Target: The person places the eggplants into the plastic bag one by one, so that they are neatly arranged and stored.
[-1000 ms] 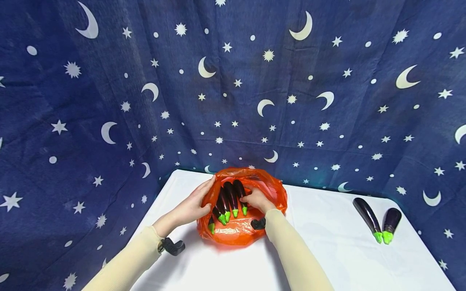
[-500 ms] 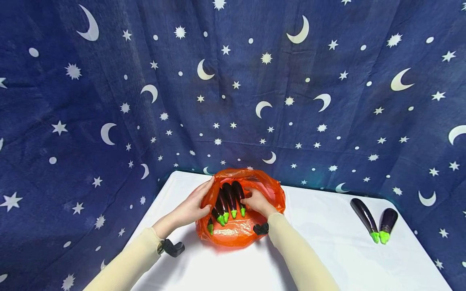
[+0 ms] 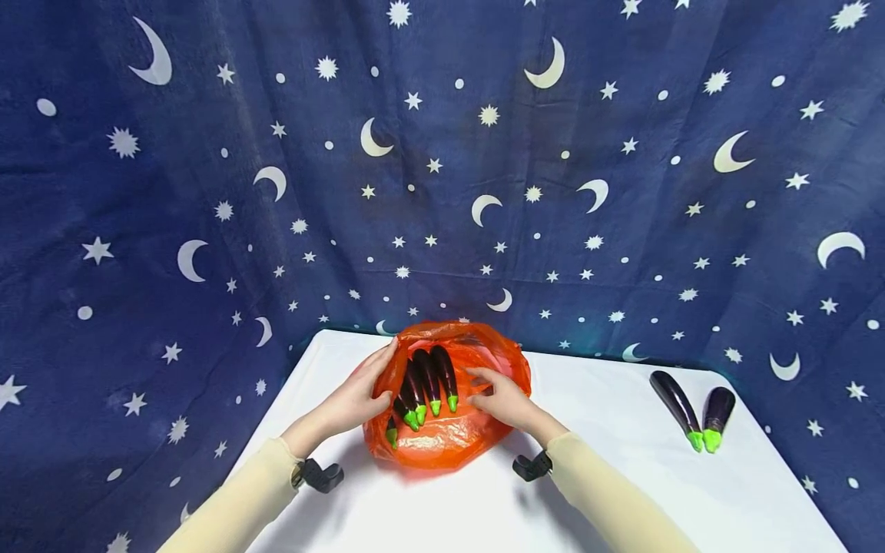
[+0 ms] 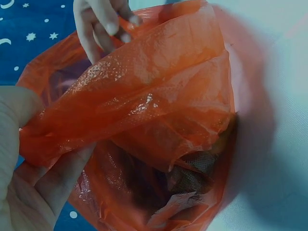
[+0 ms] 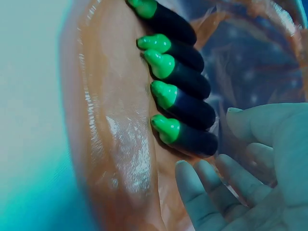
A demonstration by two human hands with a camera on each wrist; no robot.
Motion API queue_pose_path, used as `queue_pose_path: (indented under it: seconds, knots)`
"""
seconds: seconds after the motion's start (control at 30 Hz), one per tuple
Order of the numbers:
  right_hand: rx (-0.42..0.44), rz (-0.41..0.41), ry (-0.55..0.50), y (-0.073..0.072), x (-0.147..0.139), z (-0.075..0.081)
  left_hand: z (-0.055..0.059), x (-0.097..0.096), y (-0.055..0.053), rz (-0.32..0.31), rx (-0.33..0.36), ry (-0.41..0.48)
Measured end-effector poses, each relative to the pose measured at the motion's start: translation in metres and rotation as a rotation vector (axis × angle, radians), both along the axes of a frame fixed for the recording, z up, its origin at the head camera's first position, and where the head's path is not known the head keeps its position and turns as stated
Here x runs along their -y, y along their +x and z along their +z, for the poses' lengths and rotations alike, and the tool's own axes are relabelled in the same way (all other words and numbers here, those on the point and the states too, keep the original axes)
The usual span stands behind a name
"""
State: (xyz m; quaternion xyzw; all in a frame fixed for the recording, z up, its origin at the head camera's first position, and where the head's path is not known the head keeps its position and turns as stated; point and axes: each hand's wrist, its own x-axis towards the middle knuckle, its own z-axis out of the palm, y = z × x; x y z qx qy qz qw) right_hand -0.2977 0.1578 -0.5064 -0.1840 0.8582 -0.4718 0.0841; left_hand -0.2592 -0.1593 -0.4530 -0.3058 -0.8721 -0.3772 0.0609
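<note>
An orange-red plastic bag (image 3: 442,452) lies with its mouth facing me. My left hand (image 3: 351,401) holds the bag's left edge; in the left wrist view, thumb and fingers grip the folded plastic (image 4: 139,103) from both sides. Inside, several dark purple eggplants (image 3: 445,375) with bright green caps lie side by side toward the left wall. My right hand (image 3: 506,401) is at the right of the mouth, fingers spread and holding nothing. In the right wrist view its fingertips (image 5: 184,169) are near but apart from the closest eggplant (image 5: 195,142).
Two more eggplants, one slim (image 3: 676,407) and one shorter (image 3: 719,407), lie on the white-covered table (image 3: 594,461) at the right, cap ends almost together. A dark blue curtain (image 3: 415,215) with moons and stars hangs right behind the table.
My right hand has let go of the rightmost eggplant and drawn back to the right, its fingers spreading. The left hand stays on the bag's edge. The head view has turned slightly right.
</note>
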Motion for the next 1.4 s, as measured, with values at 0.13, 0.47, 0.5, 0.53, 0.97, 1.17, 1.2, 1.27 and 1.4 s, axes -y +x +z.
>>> queue_pose_path:
  seconds: [0.13,0.47,0.5,0.53,0.97,1.17,1.2,1.27,1.4]
  knots:
    - [-0.023,0.028,-0.014,0.014,-0.015,0.008,-0.001,0.002,0.001,0.005,0.001,0.016]
    - [-0.094,-0.01,-0.039,0.049,-0.088,0.02,-0.004,0.0,-0.001,0.0,0.032,0.014]
    - [-0.097,-0.027,-0.038,0.051,-0.097,0.021,-0.004,-0.001,-0.001,-0.002,0.033,0.015]
    - [-0.1,-0.05,-0.039,0.053,-0.105,0.021,-0.003,-0.001,-0.001,-0.002,0.035,0.016]
    - [-0.107,-0.351,0.133,0.068,-0.228,0.008,-0.009,-0.003,-0.001,-0.016,0.061,0.021]
    - [-0.116,-0.461,0.236,0.067,-0.264,0.005,-0.007,0.002,0.001,-0.003,0.044,0.025]
    - [-0.115,-0.476,0.241,0.067,-0.269,0.005,-0.006,0.003,0.001,-0.001,0.044,0.026]
    - [-0.106,-0.502,0.253,0.067,-0.277,0.006,-0.006,0.004,0.001,-0.002,0.049,0.026]
    - [-0.075,-0.556,0.293,0.066,-0.296,0.008,-0.006,0.004,0.0,-0.016,0.065,0.034]
